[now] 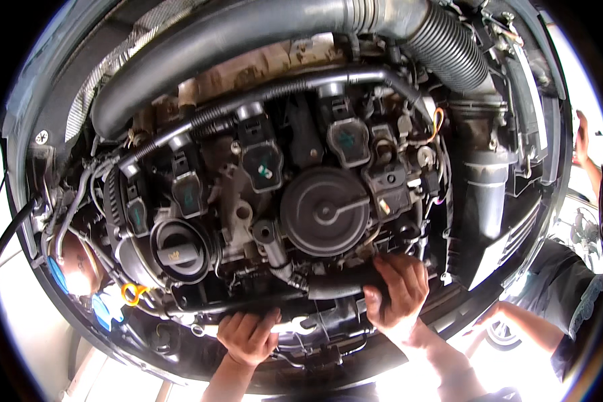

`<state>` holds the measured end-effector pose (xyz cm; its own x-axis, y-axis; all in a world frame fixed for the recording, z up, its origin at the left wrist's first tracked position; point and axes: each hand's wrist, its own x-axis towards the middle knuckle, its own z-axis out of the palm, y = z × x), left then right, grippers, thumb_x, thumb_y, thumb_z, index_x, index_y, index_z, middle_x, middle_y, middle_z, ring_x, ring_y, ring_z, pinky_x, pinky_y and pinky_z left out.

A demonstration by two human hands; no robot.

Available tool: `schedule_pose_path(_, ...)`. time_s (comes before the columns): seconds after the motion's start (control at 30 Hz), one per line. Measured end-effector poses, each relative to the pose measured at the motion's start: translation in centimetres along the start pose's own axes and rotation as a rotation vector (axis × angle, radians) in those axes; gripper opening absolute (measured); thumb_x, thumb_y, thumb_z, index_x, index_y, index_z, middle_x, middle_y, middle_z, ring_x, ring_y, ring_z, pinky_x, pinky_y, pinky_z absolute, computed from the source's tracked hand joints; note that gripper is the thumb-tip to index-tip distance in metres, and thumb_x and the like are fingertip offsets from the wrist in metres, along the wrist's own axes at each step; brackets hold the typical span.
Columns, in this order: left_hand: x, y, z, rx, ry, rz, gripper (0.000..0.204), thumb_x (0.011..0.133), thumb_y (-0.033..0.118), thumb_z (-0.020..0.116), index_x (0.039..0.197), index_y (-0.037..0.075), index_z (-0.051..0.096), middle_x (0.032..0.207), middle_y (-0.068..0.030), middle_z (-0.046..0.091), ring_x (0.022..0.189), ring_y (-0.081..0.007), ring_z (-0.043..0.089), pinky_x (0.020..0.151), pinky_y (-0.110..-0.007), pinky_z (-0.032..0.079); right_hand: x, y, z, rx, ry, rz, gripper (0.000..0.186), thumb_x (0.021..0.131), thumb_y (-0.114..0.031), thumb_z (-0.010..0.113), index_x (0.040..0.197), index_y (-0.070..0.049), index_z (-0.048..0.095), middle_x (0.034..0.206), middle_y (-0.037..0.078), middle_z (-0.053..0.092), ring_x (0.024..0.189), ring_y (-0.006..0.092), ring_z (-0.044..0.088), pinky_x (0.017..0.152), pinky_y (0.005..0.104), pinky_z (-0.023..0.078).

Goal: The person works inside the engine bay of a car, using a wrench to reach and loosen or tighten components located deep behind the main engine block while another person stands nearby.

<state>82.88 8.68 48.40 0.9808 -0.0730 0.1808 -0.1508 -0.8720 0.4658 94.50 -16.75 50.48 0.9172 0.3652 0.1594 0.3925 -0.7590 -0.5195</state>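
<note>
My left hand point(249, 335) is closed around a combination wrench point(305, 325) at the front edge of the engine bay. The wrench lies crosswise, its ring end showing to the left of the fist and its open jaw to the right. Farther right, my right hand point(400, 295) curls round a thick black hose point(338, 286), thumb below and fingers over the top. Its fingertips are partly hidden among the parts there. Just beyond the hose sits a round black cover point(325, 212) on the engine. A black oil filler cap point(179, 253) is left of it.
Several ignition coils point(261, 161) line the engine under a black wiring conduit point(281, 86). A wide intake pipe point(228, 40) arches across the back. An orange dipstick ring point(133, 293) and a blue cap point(106, 312) are at left. Another person's arm point(526, 328) reaches in at right.
</note>
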Motion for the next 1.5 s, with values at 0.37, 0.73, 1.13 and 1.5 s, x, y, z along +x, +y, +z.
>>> schedule_pose_path(0.37,0.9,0.4,-0.1,-0.072,0.038,-0.007,0.013,0.081,0.008,0.068,0.094,0.005,0.071,0.068,-0.0093,0.057,0.057,-0.0298,0.055,0.052,-0.04,0.042,-5.5,1.9,-0.1,0.392,0.481,0.314,0.011,0.096,-0.006,0.061,0.101,0.003,0.058,0.094,0.008,0.055,0.074,0.0097,0.048,0.068,0.022,0.039)
schedule_pose_path(0.73,-0.5,0.5,1.3,-0.053,0.247,-0.033,0.018,0.078,0.006,0.07,0.095,0.009,0.073,0.073,-0.0081,0.059,0.061,-0.0275,0.059,0.055,-0.037,0.046,-8.8,0.8,1.1,0.008,0.196,0.227,0.042,0.084,-0.033,0.079,0.09,-0.005,0.048,0.073,0.009,0.051,0.057,0.0327,0.056,0.049,0.0421,0.045)
schedule_pose_path(1.13,2.0,6.0,-0.3,-0.227,0.387,-0.033,0.025,0.1,0.024,0.063,0.101,0.001,0.072,0.074,-0.0008,0.065,0.066,-0.0057,0.051,0.057,-0.025,0.041,-8.1,2.8,-1.0,0.466,0.418,0.372,0.031,0.099,-0.028,0.061,0.086,0.001,0.064,0.067,0.016,0.065,0.058,0.031,0.062,0.058,0.0389,0.048)
schedule_pose_path(1.5,7.0,19.0,5.1,-0.864,-0.244,-0.321,0.039,0.105,0.036,0.052,0.118,0.001,0.064,0.102,-0.0069,0.066,0.099,-0.0152,0.061,0.09,-0.033,0.049,-14.2,0.5,-8.8,0.966,-0.04,0.493,0.02,0.098,-0.015,0.063,0.097,0.005,0.066,0.067,0.01,0.059,0.062,0.0149,0.053,0.058,0.0319,0.044)
